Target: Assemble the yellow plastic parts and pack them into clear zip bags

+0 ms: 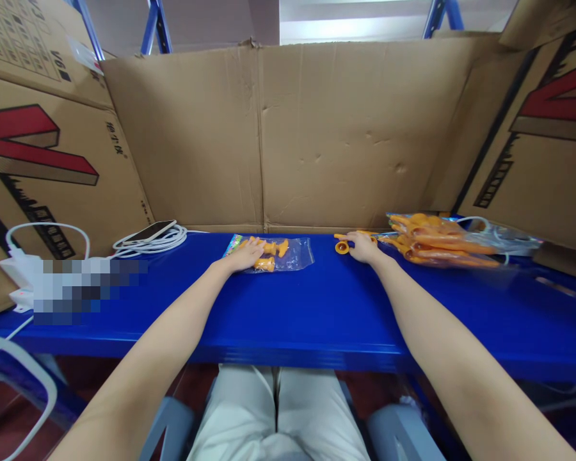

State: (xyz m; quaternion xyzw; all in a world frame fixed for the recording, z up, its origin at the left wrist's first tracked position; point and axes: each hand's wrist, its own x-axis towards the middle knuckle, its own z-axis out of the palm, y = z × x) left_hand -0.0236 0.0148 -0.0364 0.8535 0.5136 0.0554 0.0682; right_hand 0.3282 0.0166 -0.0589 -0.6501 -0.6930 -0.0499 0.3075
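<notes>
My left hand [244, 255] lies with its fingers stretched over the left part of a clear plastic bag [298, 253]. Inside that bag are several small orange plastic pieces [282, 248], and a colourful printed label shows at its left edge. Farther right on the table, my right hand [363, 248] reaches down among loose orange plastic parts. One of them, a round cup-shaped orange piece [342, 248], sits just left of the fingers. A thin orange piece lies behind the hand. The right fingers look apart and touch these parts; the palm side is hidden.
A pile of bagged orange plastic parts [436, 240] lies on the right of the blue table [288, 314]. On the left are a phone [150, 232] on a coiled white cable [173, 241] and white plugs. Cardboard walls [355, 134] enclose the back and sides.
</notes>
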